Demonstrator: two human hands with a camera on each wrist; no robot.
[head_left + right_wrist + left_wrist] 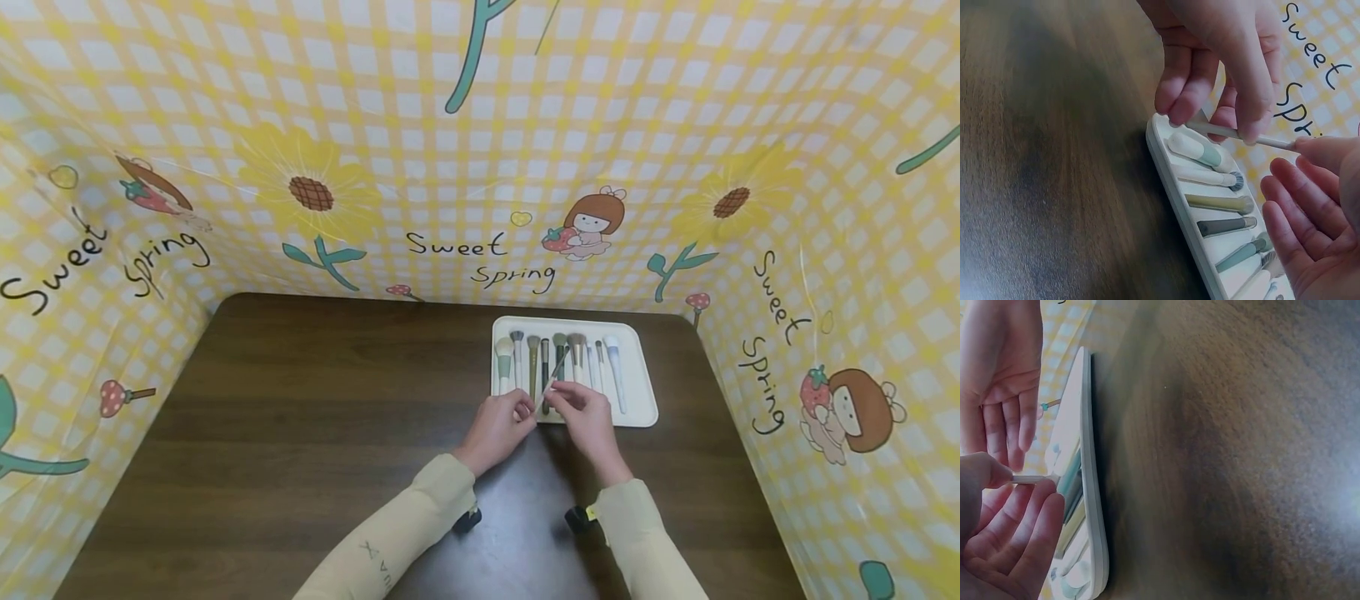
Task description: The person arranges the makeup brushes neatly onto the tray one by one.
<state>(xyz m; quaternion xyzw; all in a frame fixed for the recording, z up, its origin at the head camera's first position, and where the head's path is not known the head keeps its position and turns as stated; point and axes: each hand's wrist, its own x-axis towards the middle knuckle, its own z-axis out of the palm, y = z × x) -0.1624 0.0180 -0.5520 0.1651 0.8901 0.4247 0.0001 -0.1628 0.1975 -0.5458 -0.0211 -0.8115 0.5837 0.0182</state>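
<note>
A slim makeup brush (555,367) with a pale, thin handle slants over the front of a white tray. My left hand (501,425) pinches the handle (1213,129) near its lower end, between thumb and fingers. Higher up, my right hand (588,417) also pinches it with thumb and index finger, its other fingers spread loosely in the right wrist view. Both hands hover close over the tray's near edge, partly covering the brushes behind. The white tray (643,392) holds several makeup brushes laid side by side, among them a mint-handled one (504,358) and an olive one (533,358).
The tray lies at the back right of a dark wooden table (300,417). A yellow checked cloth (420,167) printed with flowers and lettering walls in the back and both sides. At the tray's right end lies a pale blue brush (615,367).
</note>
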